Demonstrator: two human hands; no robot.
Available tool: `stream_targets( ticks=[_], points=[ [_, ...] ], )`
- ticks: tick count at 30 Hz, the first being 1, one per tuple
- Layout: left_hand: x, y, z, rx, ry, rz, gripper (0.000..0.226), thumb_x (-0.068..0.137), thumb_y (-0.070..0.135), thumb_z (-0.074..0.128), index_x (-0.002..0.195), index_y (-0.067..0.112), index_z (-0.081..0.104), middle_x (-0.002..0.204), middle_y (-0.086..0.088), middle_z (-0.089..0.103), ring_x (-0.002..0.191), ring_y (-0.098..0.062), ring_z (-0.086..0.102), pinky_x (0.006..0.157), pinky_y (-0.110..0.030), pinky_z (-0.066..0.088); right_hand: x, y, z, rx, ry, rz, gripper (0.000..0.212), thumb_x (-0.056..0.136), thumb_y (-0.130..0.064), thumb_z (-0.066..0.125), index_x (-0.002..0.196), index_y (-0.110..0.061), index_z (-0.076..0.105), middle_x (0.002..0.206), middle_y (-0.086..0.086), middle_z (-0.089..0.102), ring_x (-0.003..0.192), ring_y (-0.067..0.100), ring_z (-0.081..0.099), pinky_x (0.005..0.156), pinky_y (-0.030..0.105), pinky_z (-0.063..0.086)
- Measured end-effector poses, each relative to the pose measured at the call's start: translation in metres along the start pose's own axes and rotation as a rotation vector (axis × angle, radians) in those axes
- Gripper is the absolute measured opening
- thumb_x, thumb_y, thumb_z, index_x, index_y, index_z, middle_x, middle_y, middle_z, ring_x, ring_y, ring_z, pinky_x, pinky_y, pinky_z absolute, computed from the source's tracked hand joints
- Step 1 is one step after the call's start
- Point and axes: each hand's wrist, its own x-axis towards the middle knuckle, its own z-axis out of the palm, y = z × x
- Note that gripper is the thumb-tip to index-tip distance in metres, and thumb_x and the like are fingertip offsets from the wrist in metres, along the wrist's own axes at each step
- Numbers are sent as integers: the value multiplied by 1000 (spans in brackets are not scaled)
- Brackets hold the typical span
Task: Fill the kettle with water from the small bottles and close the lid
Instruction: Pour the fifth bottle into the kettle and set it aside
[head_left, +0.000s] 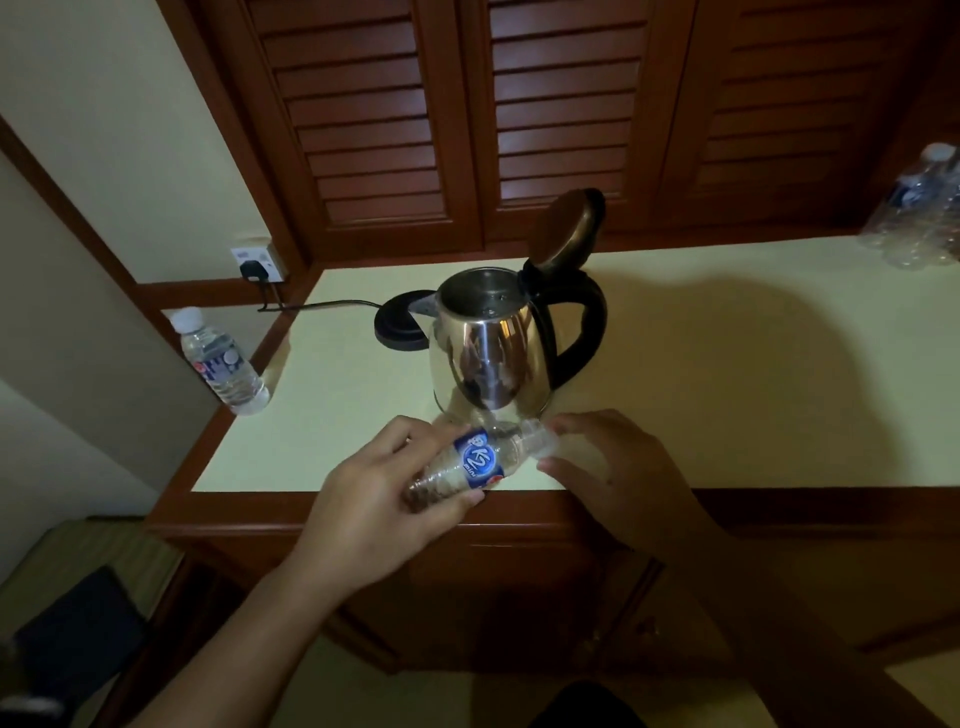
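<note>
A steel kettle (491, 358) with a black handle stands on the cream countertop (727, 374), its lid (569, 228) tipped up and open. Just in front of it, over the counter's front edge, my left hand (384, 499) grips a small clear bottle (478, 462) with a blue label, held tilted on its side. My right hand (613, 467) has its fingers closed on the cap end of that bottle. A second small bottle (221, 361), capped and upright, stands at the counter's left edge.
The kettle's black base (400, 325) lies behind it to the left, its cord running to a wall socket (257, 265). A pack of bottles (919, 213) sits at the far right. Louvred wooden doors (467, 114) back the counter.
</note>
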Motion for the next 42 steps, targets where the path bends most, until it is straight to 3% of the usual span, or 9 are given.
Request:
stream_targets(
  ticks=[5,9,16,20,24,27,31,39,42],
  points=[
    [4,4,-3,-167,-109,-22,66,84,67,72,144,42,60,115,23,56,102,-8,67,76,-32,60,-6,-8,-15,118,-23,54,28,90,-39,72,116,-38,64,116,-26,63,111,-18,51,89,0,33],
    [12,10,-4,-456,-204,-151,61,77,49,85,135,42,69,110,15,64,104,-11,68,81,-30,59,-12,-20,-29,253,7,80,16,92,-24,73,106,-31,71,111,-28,69,112,-10,59,91,3,38],
    [26,26,0,-819,-332,-239,45,88,25,83,131,38,74,89,1,72,59,-14,62,50,-34,55,-18,-36,-51,368,69,122,26,91,-41,66,116,-37,74,114,-30,71,109,-10,64,92,12,49],
    [34,28,1,-932,-370,-237,45,86,38,76,128,25,76,68,-12,66,51,-27,58,46,-29,50,-13,-37,-58,410,45,90,27,95,-31,64,120,-31,73,116,-24,72,114,-5,64,98,17,50],
    [36,37,10,-1303,-428,-385,54,81,32,82,111,-12,70,70,-26,64,45,-22,62,37,-22,46,-12,-42,-70,489,3,34,28,97,-21,61,123,-26,69,120,-21,71,117,-1,64,94,14,50],
    [42,42,16,-1551,-583,-462,65,77,36,87,107,-16,64,70,-23,65,41,-21,61,32,-20,44,-8,-40,-79,546,-27,15,31,95,-18,59,124,-21,67,124,-19,71,120,1,63,96,14,48],
    [52,40,24,-1748,-851,-599,50,83,37,82,110,-2,68,78,-21,64,44,-23,66,33,-19,46,-3,-34,-90,447,-42,11,32,91,-28,63,122,-25,69,120,-24,71,117,-4,63,93,10,47],
    [72,51,60,-2160,-1294,-556,58,105,38,50,133,-12,48,97,-27,65,61,-28,74,39,-24,53,-1,-7,-122,253,-80,-36,35,90,-22,72,124,-27,71,134,-22,64,132,-8,49,102,2,34],
    [90,57,69,-2147,-1375,-541,60,104,38,54,133,-14,48,96,-27,67,60,-27,74,38,-24,51,3,11,-131,134,-10,-105,34,94,-40,67,121,-19,72,126,-13,70,126,-4,57,101,5,37]
  ],
)
